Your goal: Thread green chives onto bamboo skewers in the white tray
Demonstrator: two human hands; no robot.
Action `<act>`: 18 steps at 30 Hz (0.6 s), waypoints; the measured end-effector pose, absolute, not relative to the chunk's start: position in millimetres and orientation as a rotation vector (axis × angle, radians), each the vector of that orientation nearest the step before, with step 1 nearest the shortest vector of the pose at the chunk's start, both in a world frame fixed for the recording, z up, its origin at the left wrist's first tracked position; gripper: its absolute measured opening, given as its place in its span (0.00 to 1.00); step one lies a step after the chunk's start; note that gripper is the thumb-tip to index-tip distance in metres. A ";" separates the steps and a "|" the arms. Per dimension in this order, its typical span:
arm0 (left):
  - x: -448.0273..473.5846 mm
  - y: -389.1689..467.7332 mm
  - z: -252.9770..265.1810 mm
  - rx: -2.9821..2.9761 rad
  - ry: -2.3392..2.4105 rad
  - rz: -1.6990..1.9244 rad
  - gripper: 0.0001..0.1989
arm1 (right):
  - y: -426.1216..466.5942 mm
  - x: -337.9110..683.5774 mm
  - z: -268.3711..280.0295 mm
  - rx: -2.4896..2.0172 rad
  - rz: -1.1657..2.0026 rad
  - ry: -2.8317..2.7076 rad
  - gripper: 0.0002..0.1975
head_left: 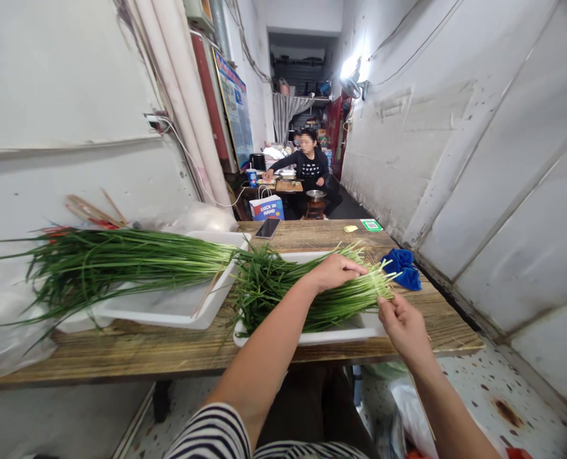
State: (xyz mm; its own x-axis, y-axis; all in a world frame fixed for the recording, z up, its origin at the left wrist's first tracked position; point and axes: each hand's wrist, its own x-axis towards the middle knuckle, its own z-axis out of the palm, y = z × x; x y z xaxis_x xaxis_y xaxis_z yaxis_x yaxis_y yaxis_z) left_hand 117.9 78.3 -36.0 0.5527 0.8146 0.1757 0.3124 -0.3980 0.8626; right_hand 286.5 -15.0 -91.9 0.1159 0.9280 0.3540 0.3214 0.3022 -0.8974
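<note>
With left hand (pixel 337 271) and right hand (pixel 402 320), pinches slender green stalks (pixel 333 309) lying in white rectangular plastic tray (pixel 347 335), at tray's right end.

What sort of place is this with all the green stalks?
Maybe a small food shop's workroom: green stalks lie across white trays on a wooden table, a QR code card lies near its far edge, and a person sits beyond.

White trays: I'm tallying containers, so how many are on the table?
2: the left tray, under one pile of green stalks, and the right tray, under the other pile. A white piece beside the left tray is mostly hidden; I can't tell whether it's another.
</note>
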 end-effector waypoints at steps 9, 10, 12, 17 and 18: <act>117.0 93.7 -47.3 2.190 1.357 0.936 0.11 | -22.5 285.9 -90.8 -1.255 0.637 -1.482 0.17; 117.1 95.7 -48.8 2.217 1.370 0.886 0.09 | -22.6 286.3 -91.4 -1.251 0.633 -1.482 0.17; 117.2 98.5 -51.0 2.246 1.395 0.786 0.05 | -22.2 287.1 -92.4 -1.246 0.642 -1.482 0.17; 118.9 102.5 -54.9 2.262 1.404 0.755 0.05 | -20.3 288.1 -93.0 -1.255 0.659 -1.478 0.17; 119.5 103.6 -56.1 2.256 1.411 0.776 0.06 | -20.1 288.1 -92.9 -1.257 0.647 -1.485 0.17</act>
State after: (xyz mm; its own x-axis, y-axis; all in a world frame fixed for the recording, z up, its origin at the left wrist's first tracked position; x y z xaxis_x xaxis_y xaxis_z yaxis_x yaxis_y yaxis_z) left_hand 119.5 103.6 -56.1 0.3474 0.9020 0.2563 0.6995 -0.4313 0.5698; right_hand 288.1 -20.1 -92.9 0.0884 0.9288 0.3598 0.3691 0.3050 -0.8779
